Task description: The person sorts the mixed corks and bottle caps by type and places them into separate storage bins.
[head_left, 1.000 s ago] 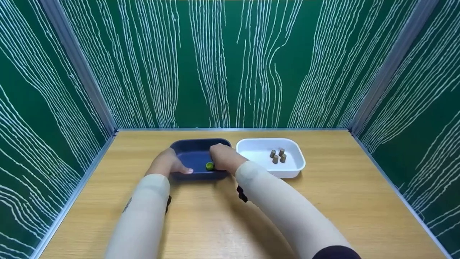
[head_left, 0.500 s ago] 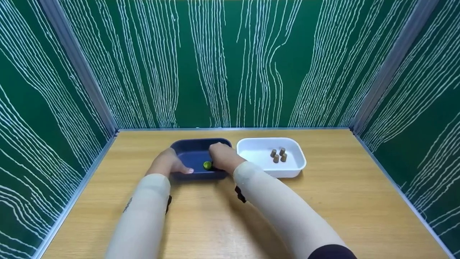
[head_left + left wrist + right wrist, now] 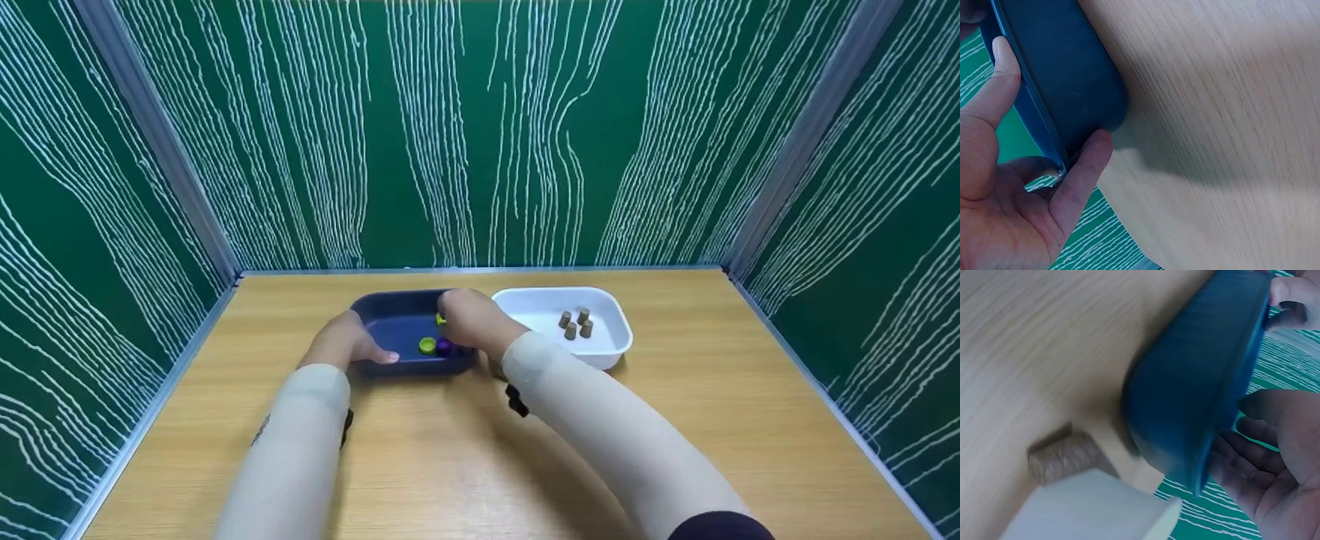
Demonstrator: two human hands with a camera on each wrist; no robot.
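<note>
My left hand (image 3: 341,345) grips the left end of a dark blue tray (image 3: 416,367). In the left wrist view its thumb (image 3: 1008,70) lies over the rim and a finger (image 3: 1081,180) touches the outer wall. My right hand (image 3: 476,322) is over the tray's right part with bent fingers. A yellow-green cap (image 3: 427,345) and a purple cap (image 3: 444,346) sit side by side on the tray's floor. Another yellow-green piece (image 3: 440,319) shows at my right hand's edge; whether it is pinched is hidden. The right wrist view shows the fingers (image 3: 1241,464) bent behind the tray's rim.
A white tray (image 3: 517,300) stands just right of the blue one, with several corks (image 3: 576,324) upright in it. One more cork (image 3: 1067,458) lies on the wooden table (image 3: 420,465) near the gap between the trays. Green walls with white lines (image 3: 420,135) enclose the table.
My right hand has shifted slightly right and back, uncovering the purple cap and the second yellow-green piece. The first yellow-green cap sits slightly further left. My left hand keeps its grip on the tray.
</note>
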